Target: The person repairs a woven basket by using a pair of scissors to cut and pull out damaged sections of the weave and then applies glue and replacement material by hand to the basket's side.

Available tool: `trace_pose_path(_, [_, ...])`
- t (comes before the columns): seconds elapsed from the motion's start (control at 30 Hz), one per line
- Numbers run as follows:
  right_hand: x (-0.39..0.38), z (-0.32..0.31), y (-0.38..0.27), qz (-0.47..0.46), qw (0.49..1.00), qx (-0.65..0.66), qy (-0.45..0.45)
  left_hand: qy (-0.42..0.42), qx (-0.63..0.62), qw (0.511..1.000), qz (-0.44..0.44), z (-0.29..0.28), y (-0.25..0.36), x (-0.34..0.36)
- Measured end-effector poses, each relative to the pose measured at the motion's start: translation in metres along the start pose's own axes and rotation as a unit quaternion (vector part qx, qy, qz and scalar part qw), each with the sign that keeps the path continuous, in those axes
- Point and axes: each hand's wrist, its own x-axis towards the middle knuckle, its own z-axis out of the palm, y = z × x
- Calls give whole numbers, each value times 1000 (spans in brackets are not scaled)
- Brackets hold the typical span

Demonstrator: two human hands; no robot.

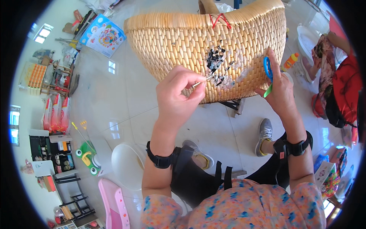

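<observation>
A woven straw basket (171,45) with a red cord at its rim fills the upper middle. A patch of black and whitish flakes (215,59) is on its facing side. My left hand (177,97) pinches a thin, pale stick-like piece (207,77), whose end is at the lower part of that patch. My right hand (278,93) is at the basket's right side, index finger extended upward, holding a tool with a blue loop (267,68) and a green part, perhaps scissors.
Another person's leg (309,66) and red fabric (347,87) are at right, near an orange bottle (290,61). Shelved goods (38,78) line the left. A white bucket (124,164), pink plastic item (112,202) and green frog-faced toy (87,160) stand on the tiled floor (141,129).
</observation>
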Motion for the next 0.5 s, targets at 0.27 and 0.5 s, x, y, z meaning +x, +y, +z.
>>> trace_pose_path(0.27, [0, 6, 3, 17, 1000, 11, 1, -29, -218, 969, -114, -1, 13, -9])
trace_pose_path(0.5, [1, 8, 6, 21, 1000, 5, -16, -29, -119, 976, -181, -9, 15, -2])
